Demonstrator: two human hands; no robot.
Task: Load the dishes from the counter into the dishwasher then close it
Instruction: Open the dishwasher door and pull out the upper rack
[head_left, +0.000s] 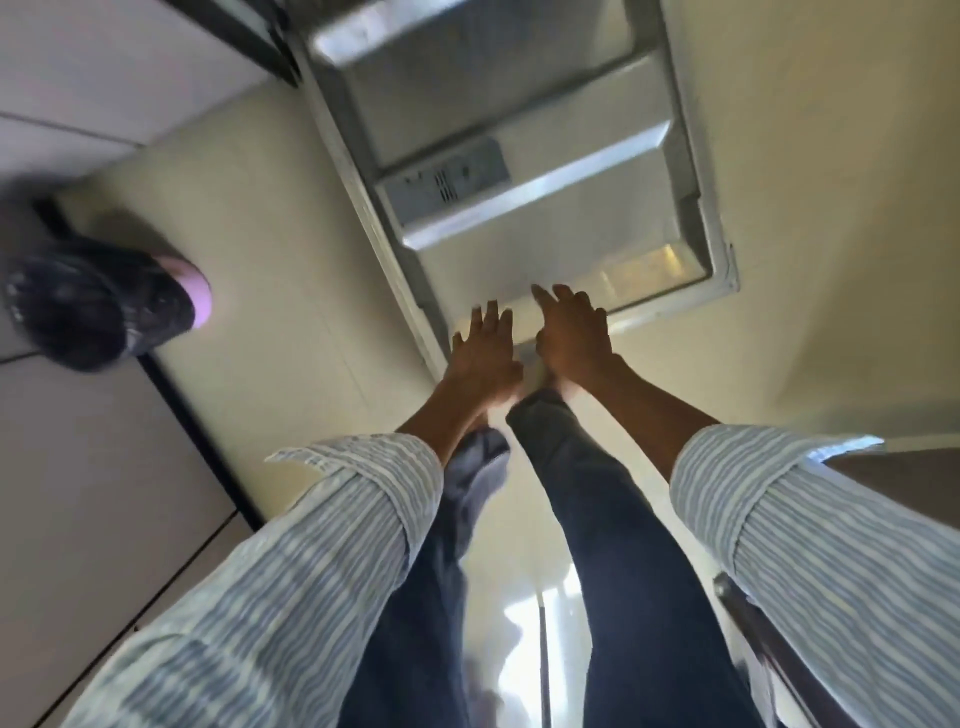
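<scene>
Pale cream floor (270, 218) fills most of the frame, seen from above by a person bending forward, with grey cabinet fronts (78, 467) and a dark plinth strip along the left edge. From top centre down to the middle of the frame lies the dishwasher door (519, 156), folded down flat: a brushed steel inner panel with a pale grey rim, a raised step across its width, and a grey detergent compartment (452, 176) set towards its left side with small slots and markings, too blurred to read. No brand or label can be made out anywhere on it. Both hands reach to the door's near edge at the centre of the frame. The left hand (483, 353) has its fingers straight and spread, palm down at the edge; this grip is open. The right hand (571, 332), just beside it, likewise lies flat with fingers stretched onto the steel panel, holding nothing. Rolled blue-and-white striped sleeves (322, 561) cover both forearms, and legs in dark jeans (613, 545) run down the lower middle. At the left of the frame sits a round dark object with a pink rim (104, 306), blurred.
</scene>
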